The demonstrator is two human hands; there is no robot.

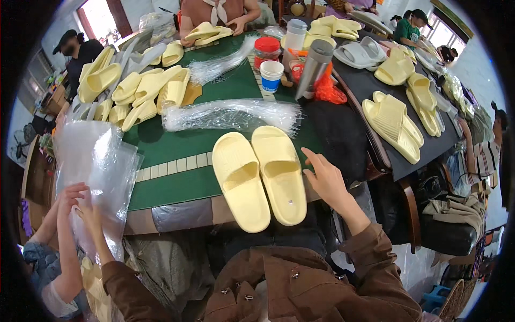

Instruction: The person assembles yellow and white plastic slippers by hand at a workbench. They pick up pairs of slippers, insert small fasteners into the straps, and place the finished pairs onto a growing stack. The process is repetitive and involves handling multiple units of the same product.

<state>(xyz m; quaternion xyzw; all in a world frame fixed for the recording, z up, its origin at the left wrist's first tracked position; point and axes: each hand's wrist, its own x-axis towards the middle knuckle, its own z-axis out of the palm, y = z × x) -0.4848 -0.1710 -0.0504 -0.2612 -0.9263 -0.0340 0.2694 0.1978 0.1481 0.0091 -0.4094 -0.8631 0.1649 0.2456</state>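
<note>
At table edge: right hand [326, 180] lies open, fingers spread flat, holding nothing, fingertips just beside the outer edge of the right slide of a yellow pair [260, 174]. Pair sits immediately left of this hand, soles down, side by side and touching; long axes run away from the body, toes far, tilted slightly leftward. Left hand [88, 214] is well off to the left, pinching the edge of a clear bag [94, 161] (a second person's hand [72, 193] touches the same bag). Right hand is much the nearer to the pair. Beyond the pair: plastic strand bundle [230, 115]; farther, a steel flask [314, 67].
</note>
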